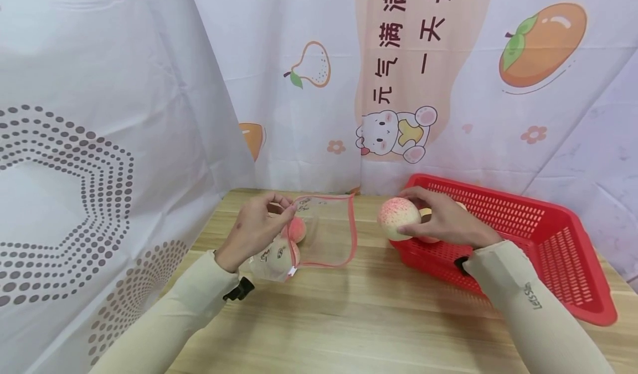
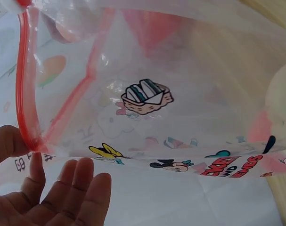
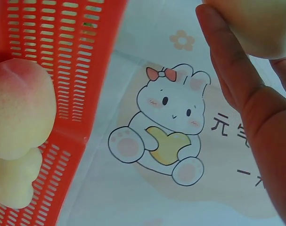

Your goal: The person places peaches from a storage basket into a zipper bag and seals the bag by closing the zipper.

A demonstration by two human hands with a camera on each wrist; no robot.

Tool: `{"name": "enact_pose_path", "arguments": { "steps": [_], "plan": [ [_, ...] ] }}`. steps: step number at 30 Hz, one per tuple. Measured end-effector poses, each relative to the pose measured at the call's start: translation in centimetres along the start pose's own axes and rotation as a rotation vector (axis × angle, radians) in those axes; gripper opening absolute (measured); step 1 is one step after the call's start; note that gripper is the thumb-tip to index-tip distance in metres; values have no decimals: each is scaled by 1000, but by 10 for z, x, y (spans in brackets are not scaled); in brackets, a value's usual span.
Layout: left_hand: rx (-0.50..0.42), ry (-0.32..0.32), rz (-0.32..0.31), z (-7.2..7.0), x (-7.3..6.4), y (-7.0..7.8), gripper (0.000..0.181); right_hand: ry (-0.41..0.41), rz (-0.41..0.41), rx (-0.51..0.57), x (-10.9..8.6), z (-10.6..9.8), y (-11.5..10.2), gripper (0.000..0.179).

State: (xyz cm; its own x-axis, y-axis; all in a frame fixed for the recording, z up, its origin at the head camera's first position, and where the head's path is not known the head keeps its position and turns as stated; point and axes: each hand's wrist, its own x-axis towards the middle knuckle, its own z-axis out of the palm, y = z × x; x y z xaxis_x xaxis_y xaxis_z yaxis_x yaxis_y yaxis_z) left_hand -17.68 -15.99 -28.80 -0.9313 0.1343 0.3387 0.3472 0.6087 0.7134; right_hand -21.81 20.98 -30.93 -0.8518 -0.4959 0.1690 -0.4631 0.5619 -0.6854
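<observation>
My left hand pinches the rim of a clear zip bag with red edging, between thumb and forefinger. In the left wrist view the bag carries cartoon prints, and the other fingers stay off it. Its mouth gapes to the right, and pink-and-cream peaches show inside the bag. My right hand grips a peach beside the left end of a red basket, fingers curled round its far side. Other peaches lie in the basket, partly hidden by that hand in the head view.
The wooden table spreads out in front of both hands. Behind it hangs a white cloth with fruit and rabbit prints. Another cloth with grey dots hangs on the left. The basket's raised rim runs along the right.
</observation>
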Motion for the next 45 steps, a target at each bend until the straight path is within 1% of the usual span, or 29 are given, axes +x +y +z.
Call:
{"name": "enact_pose_path", "arguments": {
  "steps": [6,11,15,22,26,31,37,42,45],
  "plan": [
    [12,10,-17,-2,1,2,8,-3,-31,-13,3,2,-9,62],
    [-15,-3,-33,-4,2,3,11,-9,-43,-14,4,3,-17,62],
    [-52,-22,-53,-4,2,3,12,-15,-71,-9,5,5,-23,60],
    [-189,-63,-85,-5,2,1,12,-18,-103,30,8,12,-28,58],
    [-240,-82,-96,-6,3,0,11,-28,-116,65,9,16,-30,60],
    [-268,-93,-106,-6,4,0,10,-37,-133,87,11,21,-34,63],
    [-274,-99,-106,-7,3,0,9,-42,-159,101,15,26,-39,63],
    [-309,-107,-122,-7,3,1,10,-44,-167,112,16,29,-41,62],
    [-316,-108,-127,-7,3,2,10,-49,-172,127,16,32,-42,61]
  ]
}}
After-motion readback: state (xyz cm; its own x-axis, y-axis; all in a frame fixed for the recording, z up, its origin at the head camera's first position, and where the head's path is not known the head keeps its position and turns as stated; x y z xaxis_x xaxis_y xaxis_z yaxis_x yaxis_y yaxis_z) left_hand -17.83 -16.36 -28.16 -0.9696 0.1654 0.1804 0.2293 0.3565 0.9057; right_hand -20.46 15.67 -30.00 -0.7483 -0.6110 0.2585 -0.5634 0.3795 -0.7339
